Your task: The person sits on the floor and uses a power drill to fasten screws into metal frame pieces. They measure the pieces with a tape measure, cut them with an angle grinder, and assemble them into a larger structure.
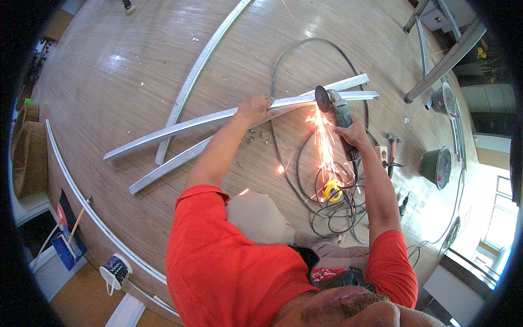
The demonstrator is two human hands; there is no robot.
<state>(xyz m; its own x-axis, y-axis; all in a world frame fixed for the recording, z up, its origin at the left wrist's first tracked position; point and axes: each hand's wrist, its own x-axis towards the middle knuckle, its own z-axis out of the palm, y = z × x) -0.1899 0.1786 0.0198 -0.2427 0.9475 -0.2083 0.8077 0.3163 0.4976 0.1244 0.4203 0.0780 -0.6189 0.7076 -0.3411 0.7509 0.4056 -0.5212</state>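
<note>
My right hand point(354, 133) grips an angle grinder point(342, 115), fingers wrapped round its body. The grinder's dark disc point(322, 99) meets a long metal channel point(180, 128) near its right end, and orange sparks point(324, 143) stream down toward me. Closed over that same channel, left of the disc, is my left hand point(254, 109). A second metal channel point(173, 165) runs beneath it at a slant, its right end point(348, 83) showing beyond. Further left, another metal strip point(202, 61) lies on the floor under the crossed pieces.
Tangled black cables point(332, 220) and a yellow tape measure point(332, 191) lie below the sparks. To the right are a hammer point(392, 148), a power strip point(381, 155) and dark buckets point(436, 168). A metal frame point(447, 62) stands at the upper right; a white bucket point(116, 271) sits lower left.
</note>
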